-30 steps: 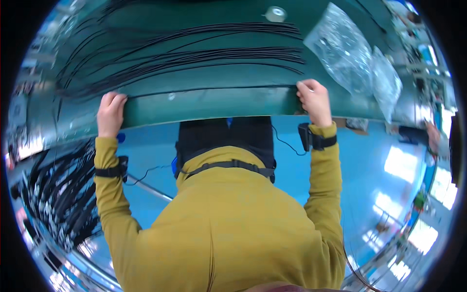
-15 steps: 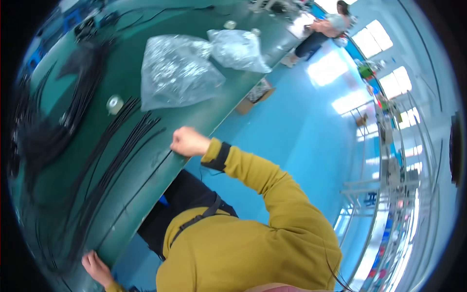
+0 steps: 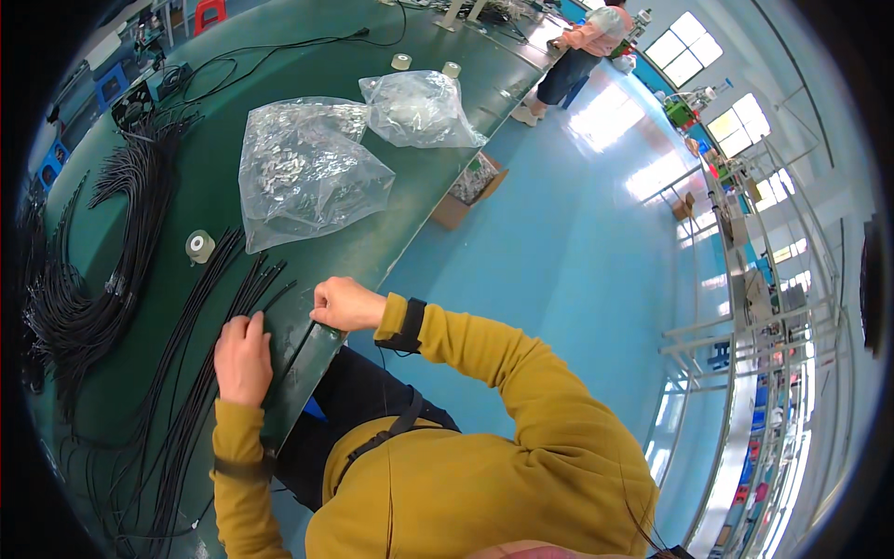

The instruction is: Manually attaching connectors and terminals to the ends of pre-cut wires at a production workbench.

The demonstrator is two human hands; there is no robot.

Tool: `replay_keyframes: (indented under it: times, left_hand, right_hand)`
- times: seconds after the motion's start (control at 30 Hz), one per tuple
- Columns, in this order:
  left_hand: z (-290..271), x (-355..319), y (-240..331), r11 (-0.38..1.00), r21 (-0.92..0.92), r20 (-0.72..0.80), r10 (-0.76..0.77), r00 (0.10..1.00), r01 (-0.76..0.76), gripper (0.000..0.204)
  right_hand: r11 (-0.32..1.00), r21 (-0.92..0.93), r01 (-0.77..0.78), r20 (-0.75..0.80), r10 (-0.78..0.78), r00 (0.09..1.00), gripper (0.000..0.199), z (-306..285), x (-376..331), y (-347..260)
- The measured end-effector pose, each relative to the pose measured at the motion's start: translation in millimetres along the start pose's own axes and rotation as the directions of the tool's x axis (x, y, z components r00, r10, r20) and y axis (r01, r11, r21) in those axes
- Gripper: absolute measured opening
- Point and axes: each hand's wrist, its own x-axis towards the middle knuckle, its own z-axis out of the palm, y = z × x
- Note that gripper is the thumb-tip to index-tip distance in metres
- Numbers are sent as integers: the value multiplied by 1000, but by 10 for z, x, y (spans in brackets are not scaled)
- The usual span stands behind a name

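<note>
My right hand (image 3: 346, 304) is closed at the near edge of the green table, its fingers pinched round the end of a thin black cable (image 3: 300, 348) that runs down and left from it. To its left, my left hand (image 3: 244, 361) rests over a loose bunch of black cables (image 3: 191, 396), palm down, fingers bent and slightly apart. Its fingertips touch or hover at the bunch; what lies under them is hidden. The cut ends (image 3: 265, 279) of the bunch point away from me, just beyond my left hand.
A clear plastic bag of small shiny parts (image 3: 303, 177) and a smaller bag (image 3: 419, 110) lie farther back. A tape roll (image 3: 199, 246) sits beside the cables. A thick black cable bundle (image 3: 130, 252) curves at left. An open carton (image 3: 466, 191) stands beyond the table edge; another person (image 3: 587, 47) stands farther off.
My left hand has moved from the table's near left end up to the bunch of cables, close to my right hand. My right hand stays closed at the edge; the view has shifted slightly.
</note>
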Motion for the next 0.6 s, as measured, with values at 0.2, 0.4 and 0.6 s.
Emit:
replay_keyframes:
  times: [0.2, 0.4, 0.6]
  left_hand:
    - [264, 96, -90, 989, 150, 86, -18, 996, 5, 9]
    - [271, 115, -68, 997, 21, 21, -80, 997, 80, 8]
    - [125, 133, 70, 928, -285, -72, -270, 960, 240, 8]
  right_hand:
    - [1000, 2, 31, 14, -31, 999, 23, -14, 14, 38]
    - [996, -85, 17, 127, -6, 992, 22, -16, 25, 48]
    - [916, 386, -105, 9, 111, 994, 25, -176, 29, -9]
